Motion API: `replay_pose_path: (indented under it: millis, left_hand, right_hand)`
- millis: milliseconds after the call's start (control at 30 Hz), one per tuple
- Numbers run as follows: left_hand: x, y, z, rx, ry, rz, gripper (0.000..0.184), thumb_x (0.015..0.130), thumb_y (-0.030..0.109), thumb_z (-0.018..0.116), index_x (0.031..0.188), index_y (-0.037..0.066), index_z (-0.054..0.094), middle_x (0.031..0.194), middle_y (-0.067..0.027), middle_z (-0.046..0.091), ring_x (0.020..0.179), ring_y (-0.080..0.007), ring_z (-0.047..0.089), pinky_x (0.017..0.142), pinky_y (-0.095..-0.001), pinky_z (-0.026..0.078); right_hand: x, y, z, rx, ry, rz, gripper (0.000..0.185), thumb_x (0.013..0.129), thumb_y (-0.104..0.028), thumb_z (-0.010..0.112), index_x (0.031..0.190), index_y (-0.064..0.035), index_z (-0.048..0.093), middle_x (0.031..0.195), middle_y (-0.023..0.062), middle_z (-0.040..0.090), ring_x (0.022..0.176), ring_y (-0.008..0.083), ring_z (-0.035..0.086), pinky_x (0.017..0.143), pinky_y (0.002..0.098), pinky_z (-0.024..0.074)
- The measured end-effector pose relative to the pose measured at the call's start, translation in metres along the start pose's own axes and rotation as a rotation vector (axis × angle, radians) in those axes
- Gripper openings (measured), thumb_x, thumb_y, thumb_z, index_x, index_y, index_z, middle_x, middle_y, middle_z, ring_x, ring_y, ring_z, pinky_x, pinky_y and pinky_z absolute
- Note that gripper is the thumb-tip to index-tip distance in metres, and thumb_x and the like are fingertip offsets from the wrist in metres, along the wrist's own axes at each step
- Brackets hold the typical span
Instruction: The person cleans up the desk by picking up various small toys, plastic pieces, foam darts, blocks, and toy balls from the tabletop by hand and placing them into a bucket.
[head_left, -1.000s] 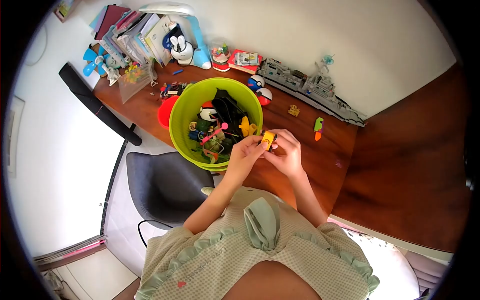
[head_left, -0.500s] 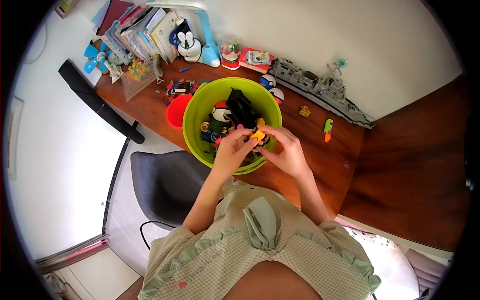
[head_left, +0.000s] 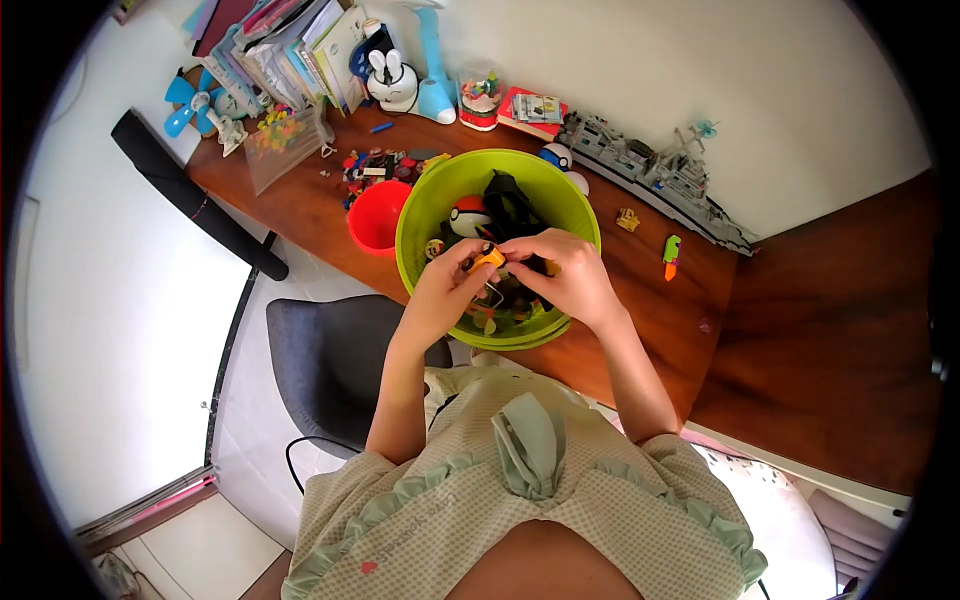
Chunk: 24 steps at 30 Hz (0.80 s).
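A small yellow toy with black parts [head_left: 487, 259] is pinched between the fingertips of my left hand [head_left: 440, 295]. From the other side, the fingers of my right hand [head_left: 570, 275] close on its right end. Both hands are over the lime-green bucket [head_left: 580, 215], which holds a red-and-white ball [head_left: 468, 216], a black item [head_left: 512, 205] and several small toys partly hidden by my hands.
Left of the bucket are a red container [head_left: 378, 220] and a pile of small pieces [head_left: 375, 170]. A grey model ship [head_left: 650, 180], a green-orange toy [head_left: 671, 257] and a gold piece [head_left: 627, 219] lie to the right. A grey chair [head_left: 330, 350] stands below.
The bucket and desk items have shifted right in view. Both hands have moved from the bucket's right rim to over its middle, still with the yellow toy, which is turned differently.
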<state>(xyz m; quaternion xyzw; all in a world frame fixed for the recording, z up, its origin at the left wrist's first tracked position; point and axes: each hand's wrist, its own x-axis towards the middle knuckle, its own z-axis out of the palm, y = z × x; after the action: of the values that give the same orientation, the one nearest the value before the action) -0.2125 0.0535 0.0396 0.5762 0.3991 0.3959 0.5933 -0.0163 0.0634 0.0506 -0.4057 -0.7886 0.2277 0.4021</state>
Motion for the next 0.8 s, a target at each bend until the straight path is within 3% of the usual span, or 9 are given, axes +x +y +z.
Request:
replay_pose_path:
  millis: [200, 300, 400, 500, 600, 700, 800]
  left_hand:
    - [0.003, -0.008, -0.014, 0.272, 0.052, 0.078, 0.024, 0.09, 0.005, 0.055, 0.113, -0.002, 0.058, 0.094, -0.0134, 0.066, 0.083, -0.0142, 0.063, 0.075, -0.0272, 0.049]
    - [0.0, -0.009, -0.014, 0.211, 0.017, -0.019, 0.028, 0.093, 0.003, 0.051, 0.12, -0.003, 0.055, 0.107, -0.007, 0.062, 0.097, -0.0146, 0.06, 0.087, -0.0267, 0.047]
    - [0.0, -0.015, -0.01, 0.208, 0.072, 0.049, 0.028, 0.093, 0.003, 0.051, 0.12, -0.002, 0.057, 0.11, -0.0082, 0.063, 0.101, -0.0147, 0.06, 0.09, -0.0272, 0.046]
    - [-0.003, -0.005, -0.005, 0.194, 0.082, 0.027, 0.028, 0.092, 0.003, 0.051, 0.12, -0.001, 0.057, 0.111, -0.0089, 0.063, 0.102, -0.0147, 0.06, 0.09, -0.0268, 0.045]
    - [-0.003, -0.004, 0.01, 0.163, 0.086, 0.107, 0.026, 0.092, 0.006, 0.054, 0.117, 0.0, 0.059, 0.101, -0.0084, 0.066, 0.092, -0.014, 0.063, 0.081, -0.0259, 0.048]
    - [-0.005, 0.005, 0.027, 0.165, 0.059, 0.097, 0.025, 0.092, 0.005, 0.054, 0.116, 0.0, 0.059, 0.101, -0.009, 0.066, 0.091, -0.0145, 0.063, 0.081, -0.026, 0.048]
    - [-0.008, 0.007, 0.051, 0.185, 0.043, 0.156, 0.024, 0.091, 0.005, 0.054, 0.114, 0.0, 0.059, 0.1, -0.0103, 0.066, 0.09, -0.0165, 0.064, 0.081, -0.0266, 0.049]
  right_hand:
    - [0.004, -0.005, 0.014, -0.029, -0.127, 0.119, 0.03, 0.076, -0.003, 0.067, 0.105, -0.0069, 0.066, 0.087, 0.0066, 0.07, 0.08, 0.0227, 0.066, 0.075, 0.0333, 0.0504]
    - [0.0, -0.003, 0.021, -0.021, -0.091, 0.126, 0.028, 0.077, -0.011, 0.066, 0.105, -0.0116, 0.067, 0.083, 0.0048, 0.069, 0.079, 0.0244, 0.066, 0.07, 0.0353, 0.0522]
    - [-0.003, -0.003, 0.019, -0.028, -0.083, 0.149, 0.027, 0.077, -0.012, 0.067, 0.105, -0.0116, 0.067, 0.086, 0.0054, 0.069, 0.081, 0.0253, 0.066, 0.071, 0.0356, 0.0524]
    - [-0.01, -0.005, 0.015, -0.016, -0.078, 0.162, 0.026, 0.079, -0.012, 0.067, 0.105, -0.0115, 0.067, 0.089, 0.006, 0.069, 0.082, 0.0261, 0.065, 0.07, 0.0362, 0.0522]
    - [-0.021, -0.007, 0.003, -0.037, -0.059, 0.075, 0.024, 0.08, -0.011, 0.066, 0.103, -0.0106, 0.067, 0.091, 0.007, 0.069, 0.083, 0.0269, 0.065, 0.07, 0.0365, 0.0519]
    - [-0.031, -0.016, -0.013, -0.034, -0.043, 0.089, 0.023, 0.078, -0.003, 0.066, 0.101, -0.0058, 0.068, 0.093, 0.0088, 0.069, 0.082, 0.027, 0.065, 0.075, 0.0349, 0.0514]
    - [-0.049, -0.009, -0.023, -0.017, 0.039, 0.093, 0.015, 0.079, -0.008, 0.066, 0.094, -0.0079, 0.069, 0.089, 0.0075, 0.069, 0.081, 0.0272, 0.064, 0.07, 0.0365, 0.0515]
